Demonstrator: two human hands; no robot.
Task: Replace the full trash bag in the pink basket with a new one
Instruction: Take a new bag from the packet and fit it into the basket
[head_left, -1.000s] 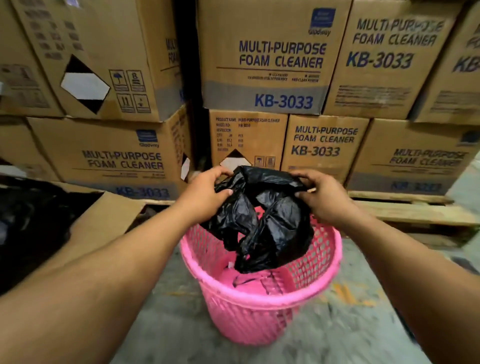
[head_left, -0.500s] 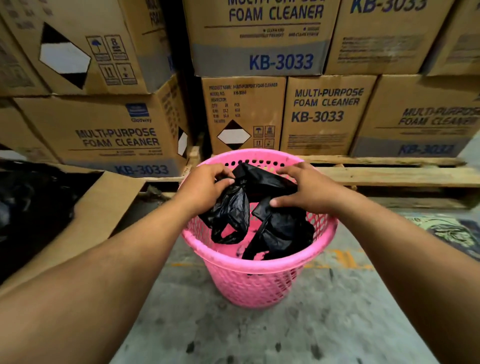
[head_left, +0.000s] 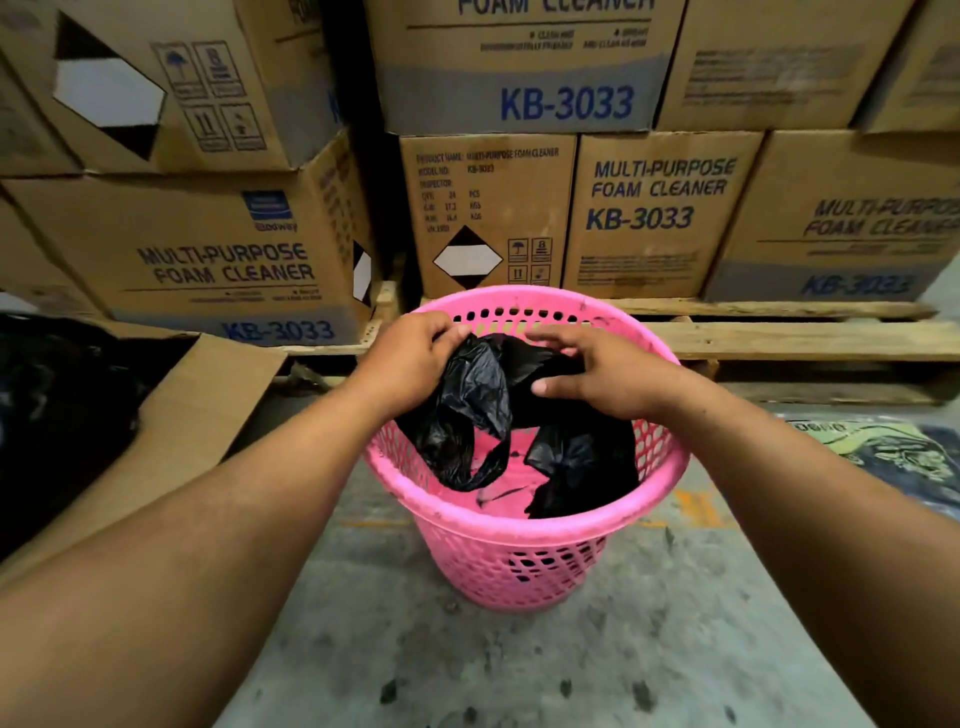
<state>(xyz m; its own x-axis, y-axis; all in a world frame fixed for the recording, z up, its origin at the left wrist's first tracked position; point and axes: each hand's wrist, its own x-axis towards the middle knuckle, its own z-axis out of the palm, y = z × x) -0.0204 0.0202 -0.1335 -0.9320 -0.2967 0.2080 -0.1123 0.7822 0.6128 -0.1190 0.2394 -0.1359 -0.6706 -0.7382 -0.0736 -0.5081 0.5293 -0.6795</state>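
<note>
A pink perforated basket stands on the concrete floor in front of me. A crumpled black trash bag hangs into its mouth, with pink floor of the basket showing between the folds. My left hand grips the bag's top edge near the far left rim. My right hand holds the bag's other side, fingers over the plastic and thumb underneath. Both hands are just above the rim.
Stacked cardboard boxes of foam cleaner sit on a wooden pallet right behind the basket. A flattened cardboard sheet and a dark black mass lie at the left. A printed sack lies at the right.
Both hands have lowered the black bag from above the basket down into its mouth. The view has tilted downward and the basket's far rim has come into sight.
</note>
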